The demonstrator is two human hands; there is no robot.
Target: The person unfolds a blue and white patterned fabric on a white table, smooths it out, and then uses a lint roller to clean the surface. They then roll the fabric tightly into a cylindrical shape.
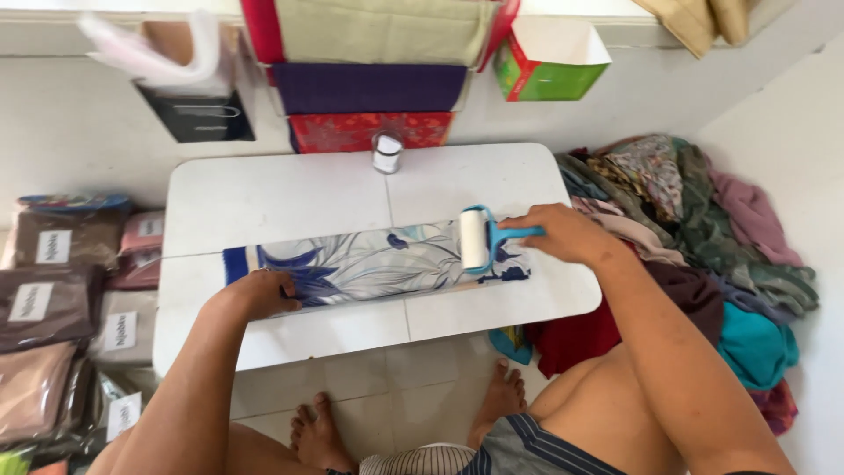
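1. Nearest the camera are the person's bare knees and two bare feet [325,435] on the tiled floor, just under the near edge of a low white folding table [290,189].
2. A folded blue-and-white floral scarf [369,264] lies flat in a long strip across the table, from left to right.
3. The left hand [259,295] presses down on the scarf's left end, fingers bent onto the cloth, pinning it rather than gripping it.
4. The right hand [563,233] is clenched around the blue handle of a lint roller [479,239]; its white drum rests on the scarf near the right end, just left of the hand.
5. A small white-capped jar [386,152] stands at the table's far edge.
6. Behind it, against the wall, flat boxes are stacked: a red patterned one [369,132] at the bottom, a purple one [369,88] above, a beige one on top.
7. An open green-and-red carton [545,62] sits to the right.
8. On the left floor lie clear-wrapped brown and pink fabric packets [53,299], each with a small white rectangular label.
9. A pile of loose clothes [703,246] heaps at the right.
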